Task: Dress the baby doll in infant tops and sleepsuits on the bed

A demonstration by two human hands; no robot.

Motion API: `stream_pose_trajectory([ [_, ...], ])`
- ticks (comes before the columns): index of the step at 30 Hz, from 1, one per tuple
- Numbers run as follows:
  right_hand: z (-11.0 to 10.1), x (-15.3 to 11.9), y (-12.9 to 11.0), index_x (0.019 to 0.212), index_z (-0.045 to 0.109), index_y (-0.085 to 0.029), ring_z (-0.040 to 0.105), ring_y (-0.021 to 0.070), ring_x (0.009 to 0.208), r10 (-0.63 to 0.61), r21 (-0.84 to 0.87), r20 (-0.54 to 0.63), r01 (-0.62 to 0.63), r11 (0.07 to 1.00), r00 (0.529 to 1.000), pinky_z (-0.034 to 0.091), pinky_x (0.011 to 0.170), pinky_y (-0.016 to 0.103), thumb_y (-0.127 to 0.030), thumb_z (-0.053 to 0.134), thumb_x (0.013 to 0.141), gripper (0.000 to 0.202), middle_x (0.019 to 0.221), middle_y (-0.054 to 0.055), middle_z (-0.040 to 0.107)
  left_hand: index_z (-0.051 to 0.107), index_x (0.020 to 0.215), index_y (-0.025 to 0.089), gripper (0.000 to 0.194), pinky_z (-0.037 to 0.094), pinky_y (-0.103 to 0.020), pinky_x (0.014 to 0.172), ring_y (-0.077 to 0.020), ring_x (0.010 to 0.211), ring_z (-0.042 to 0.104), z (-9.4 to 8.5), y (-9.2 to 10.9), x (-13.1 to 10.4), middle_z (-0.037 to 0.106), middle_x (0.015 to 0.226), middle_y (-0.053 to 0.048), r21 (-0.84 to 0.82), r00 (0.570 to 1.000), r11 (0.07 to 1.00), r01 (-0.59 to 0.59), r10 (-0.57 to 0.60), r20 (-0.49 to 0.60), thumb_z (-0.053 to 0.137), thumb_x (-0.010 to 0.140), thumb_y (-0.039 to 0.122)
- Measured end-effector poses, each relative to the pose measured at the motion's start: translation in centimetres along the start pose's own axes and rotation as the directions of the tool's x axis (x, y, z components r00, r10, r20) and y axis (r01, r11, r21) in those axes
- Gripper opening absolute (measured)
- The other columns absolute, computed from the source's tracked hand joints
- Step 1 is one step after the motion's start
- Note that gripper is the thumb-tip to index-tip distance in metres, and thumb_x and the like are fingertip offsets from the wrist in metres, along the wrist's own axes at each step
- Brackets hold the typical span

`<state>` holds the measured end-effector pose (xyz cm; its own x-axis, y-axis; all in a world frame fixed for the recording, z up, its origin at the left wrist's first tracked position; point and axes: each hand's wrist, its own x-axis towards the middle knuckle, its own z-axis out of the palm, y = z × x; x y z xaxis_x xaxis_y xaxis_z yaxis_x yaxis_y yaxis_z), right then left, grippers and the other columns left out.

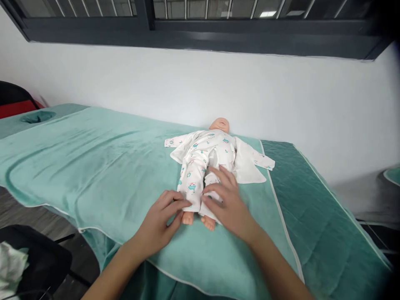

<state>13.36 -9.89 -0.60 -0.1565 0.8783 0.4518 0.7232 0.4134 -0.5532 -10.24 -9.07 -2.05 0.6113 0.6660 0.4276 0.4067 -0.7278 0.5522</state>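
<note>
A baby doll [220, 124] lies on its back, head toward the wall and bare feet toward me. It has on a white printed baby shirt [250, 166] with the front panels spread to the sides, and white printed baby pants [192, 179]. My left hand [164, 218] is at the cuff of the leg on the left, its fingers closed around the outer edge of the fabric. Over the other pant leg is my right hand [228, 204], fingers apart, with thumb and index fingertip by the inner edge. That leg is partly hidden under this hand.
A green sheet [103, 166] covers the bed, with a darker quilted cover [318, 216] on the right. Behind it stands a white wall [156, 83] below a dark window frame [250, 37]. A black chair [34, 258] with cloth on it is at the lower left.
</note>
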Motion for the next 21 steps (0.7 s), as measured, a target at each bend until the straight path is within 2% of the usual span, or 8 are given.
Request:
stream_pose_trajectory([
  [3,0.1,-2.4,-2.6,0.097,0.068,-0.027,0.017,0.0303,0.150,0.045,-0.112,0.202,-0.023,0.993,0.978,0.018,0.117,0.064,-0.033,0.064,0.087,0.012,0.158,0.001,0.035,0.055,0.125,0.025,0.038,0.043,-0.036,0.092,-0.0206,0.109,0.051,-0.5,0.3,0.5,0.056,0.121,-0.008,0.134,0.992,0.990,-0.033,0.017,0.122,0.046,0.092,0.007],
  [4,0.4,-2.9,-3.3,0.098,0.068,-0.026,0.017,0.0315,0.150,0.068,-0.163,0.220,-0.032,0.986,0.973,0.016,0.117,0.066,-0.030,0.063,0.087,0.013,0.158,0.003,0.034,0.055,0.123,0.024,0.036,0.043,-0.036,0.092,-0.0211,0.109,0.051,-0.5,0.3,0.7,0.056,0.121,-0.008,0.163,0.989,0.986,-0.033,0.008,0.149,0.046,0.092,0.008],
  [6,1.3,-3.6,-4.2,0.098,0.068,-0.021,0.019,0.0328,0.150,0.105,-0.273,0.182,-0.052,0.961,0.978,0.013,0.118,0.066,-0.024,0.060,0.088,0.013,0.157,0.009,0.036,0.058,0.113,0.022,0.025,0.043,-0.037,0.091,-0.0211,0.107,0.052,-0.3,0.1,0.9,0.059,0.116,-0.007,0.191,0.987,0.981,-0.016,-0.016,0.163,0.046,0.094,0.011],
  [9,2.8,-3.6,-4.9,0.106,0.068,-0.017,0.024,0.0338,0.148,0.134,-0.381,0.092,-0.090,0.920,0.987,0.010,0.118,0.065,-0.020,0.055,0.090,0.021,0.154,0.013,0.041,0.057,0.098,0.020,0.011,0.045,-0.033,0.085,-0.0184,0.097,0.055,0.1,0.4,1.2,0.062,0.100,-0.004,0.119,0.994,0.991,0.061,-0.071,0.085,0.047,0.096,0.018],
  [12,3.5,-3.0,-5.1,0.114,0.066,-0.017,0.030,0.0346,0.145,0.137,-0.402,0.041,-0.109,0.909,0.990,0.011,0.118,0.065,-0.024,0.052,0.093,0.026,0.150,0.013,0.046,0.055,0.092,0.020,0.010,0.045,-0.028,0.078,-0.0145,0.085,0.057,0.2,1.4,1.6,0.061,0.087,0.000,-0.033,0.993,0.992,0.122,-0.122,0.003,0.047,0.098,0.022],
  [17,2.1,-2.3,-5.3,0.097,0.067,-0.022,0.040,0.0317,0.138,0.071,-0.364,-0.061,-0.089,0.927,0.996,0.017,0.117,0.063,-0.025,0.051,0.094,0.016,0.140,0.007,0.056,0.057,0.097,0.021,0.006,0.045,-0.026,0.079,-0.0122,0.085,0.057,-0.3,2.6,1.8,0.060,0.091,0.000,-0.194,0.982,0.978,0.082,-0.112,-0.153,0.051,0.097,0.022],
  [19,1.3,-2.2,-5.7,0.094,0.065,-0.023,0.043,0.0297,0.135,0.054,-0.334,-0.125,-0.093,0.938,0.991,0.019,0.117,0.061,-0.022,0.055,0.090,0.011,0.137,0.005,0.058,0.058,0.097,0.022,0.005,0.046,-0.025,0.078,-0.0117,0.085,0.058,-0.1,2.3,1.3,0.060,0.092,0.000,-0.317,0.959,0.943,0.105,-0.180,-0.218,0.053,0.096,0.023],
  [21,0.7,-2.2,-6.4,0.091,0.063,-0.022,0.043,0.0274,0.134,0.004,-0.300,-0.163,-0.053,0.953,0.987,0.018,0.118,0.059,-0.018,0.055,0.088,0.009,0.134,0.005,0.059,0.057,0.097,0.023,0.004,0.047,-0.024,0.076,-0.0117,0.084,0.058,0.3,1.8,0.5,0.060,0.093,0.001,-0.436,0.918,0.891,0.131,-0.274,-0.285,0.055,0.095,0.025],
])
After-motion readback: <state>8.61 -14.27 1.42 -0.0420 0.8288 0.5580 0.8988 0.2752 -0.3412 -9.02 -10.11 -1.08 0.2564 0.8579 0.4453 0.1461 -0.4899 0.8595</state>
